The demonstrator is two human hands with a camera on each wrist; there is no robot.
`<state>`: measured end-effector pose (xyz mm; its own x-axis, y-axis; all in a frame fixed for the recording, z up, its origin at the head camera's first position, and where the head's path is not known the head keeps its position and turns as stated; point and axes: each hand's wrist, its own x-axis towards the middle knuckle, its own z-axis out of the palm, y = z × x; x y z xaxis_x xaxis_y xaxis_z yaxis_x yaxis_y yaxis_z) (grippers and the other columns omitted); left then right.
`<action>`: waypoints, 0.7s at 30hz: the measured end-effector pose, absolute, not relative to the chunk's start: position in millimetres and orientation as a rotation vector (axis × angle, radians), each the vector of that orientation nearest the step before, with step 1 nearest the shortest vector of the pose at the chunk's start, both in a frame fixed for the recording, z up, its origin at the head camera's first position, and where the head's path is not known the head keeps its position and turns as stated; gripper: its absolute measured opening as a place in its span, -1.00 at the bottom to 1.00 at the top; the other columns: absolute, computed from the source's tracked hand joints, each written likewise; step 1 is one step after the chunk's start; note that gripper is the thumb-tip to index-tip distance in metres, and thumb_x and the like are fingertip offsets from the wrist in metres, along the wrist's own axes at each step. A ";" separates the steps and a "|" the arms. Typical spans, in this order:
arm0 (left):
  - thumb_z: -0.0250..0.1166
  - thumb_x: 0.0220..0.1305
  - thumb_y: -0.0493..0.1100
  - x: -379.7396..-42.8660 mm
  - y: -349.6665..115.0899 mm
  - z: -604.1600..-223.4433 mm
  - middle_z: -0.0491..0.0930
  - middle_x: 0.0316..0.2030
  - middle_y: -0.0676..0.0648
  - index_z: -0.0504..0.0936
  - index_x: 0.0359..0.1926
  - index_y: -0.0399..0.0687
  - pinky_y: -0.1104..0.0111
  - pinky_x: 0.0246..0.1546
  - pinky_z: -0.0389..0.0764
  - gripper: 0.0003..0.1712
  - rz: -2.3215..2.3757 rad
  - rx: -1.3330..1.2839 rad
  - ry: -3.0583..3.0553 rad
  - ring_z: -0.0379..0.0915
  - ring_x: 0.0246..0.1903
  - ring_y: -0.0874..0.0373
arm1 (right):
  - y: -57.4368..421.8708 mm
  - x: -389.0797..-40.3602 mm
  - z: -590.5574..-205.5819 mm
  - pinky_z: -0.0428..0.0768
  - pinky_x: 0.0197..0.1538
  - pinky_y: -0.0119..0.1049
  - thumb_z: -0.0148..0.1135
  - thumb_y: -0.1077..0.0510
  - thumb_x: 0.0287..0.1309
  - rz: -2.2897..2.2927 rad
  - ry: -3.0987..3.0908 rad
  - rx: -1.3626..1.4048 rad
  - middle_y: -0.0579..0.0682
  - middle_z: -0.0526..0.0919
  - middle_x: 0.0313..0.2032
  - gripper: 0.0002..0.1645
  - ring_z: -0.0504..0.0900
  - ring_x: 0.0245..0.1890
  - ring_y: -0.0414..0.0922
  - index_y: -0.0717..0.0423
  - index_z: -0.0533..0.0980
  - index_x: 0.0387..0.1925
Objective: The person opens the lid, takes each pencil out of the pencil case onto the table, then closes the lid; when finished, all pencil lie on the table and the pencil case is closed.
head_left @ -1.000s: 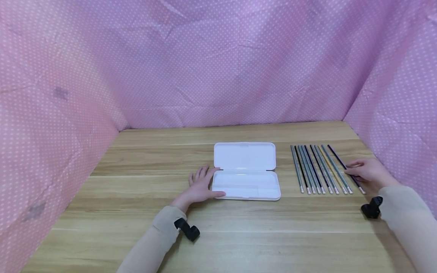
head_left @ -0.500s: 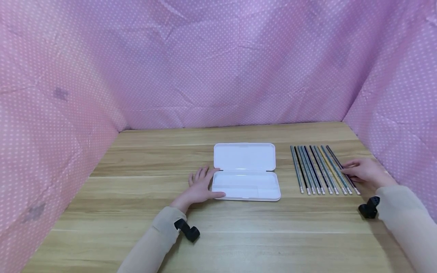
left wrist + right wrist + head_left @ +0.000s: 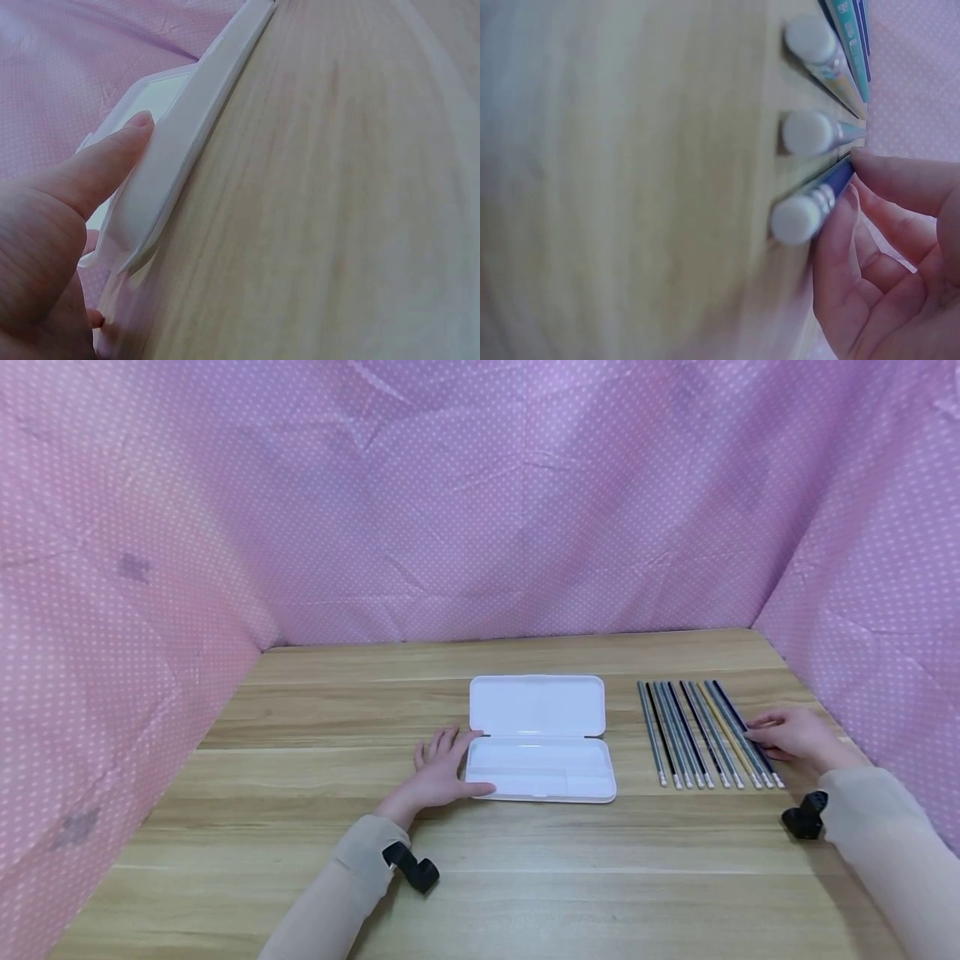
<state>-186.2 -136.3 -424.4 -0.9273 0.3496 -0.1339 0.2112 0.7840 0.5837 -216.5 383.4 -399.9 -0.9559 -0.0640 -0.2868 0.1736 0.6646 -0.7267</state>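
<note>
A white pencil case point(image 3: 542, 772) lies with its lid folded back on the wooden table. My left hand point(image 3: 438, 770) rests at its left end with fingers spread. The straight thumb point(image 3: 112, 161) touches the front rim, and the index finger reaches the hinge side. To the right of the case, several pencils lie side by side in a row, eraser ends towards me, among them a yellow pencil point(image 3: 722, 718). My right hand point(image 3: 798, 737) pinches the dark blue pencil point(image 3: 832, 184) at the row's right end between thumb and fingers. Its white eraser point(image 3: 795, 219) shows in the right wrist view.
Pink dotted cloth point(image 3: 510, 510) hangs behind the table and along both sides. The right cloth wall stands close to my right hand. Bare wooden tabletop point(image 3: 540, 877) lies in front of the case.
My right hand has slid left with the dark blue pencil, which now lies close beside its neighbour and more in line with the row. The left hand and the case have stayed put.
</note>
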 end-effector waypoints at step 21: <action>0.39 -0.01 0.27 -186.9 -136.7 -426.7 -0.14 0.44 -0.30 0.13 0.37 0.32 -0.22 0.25 -0.49 -0.04 0.858 0.441 2.746 -0.41 0.43 -0.26 | 377.8 -215.2 -387.0 0.58 -0.33 -0.44 0.10 0.06 0.29 -0.997 2.738 0.002 0.14 0.69 -0.25 -0.38 0.54 -0.42 -0.38 0.58 0.34 0.09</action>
<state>-186.9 -136.7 -426.7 -0.9282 0.3493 -0.1279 0.2143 0.7831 0.5838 -215.2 377.8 -387.0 -0.9742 -0.0761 -0.2126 0.0785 0.7689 -0.6345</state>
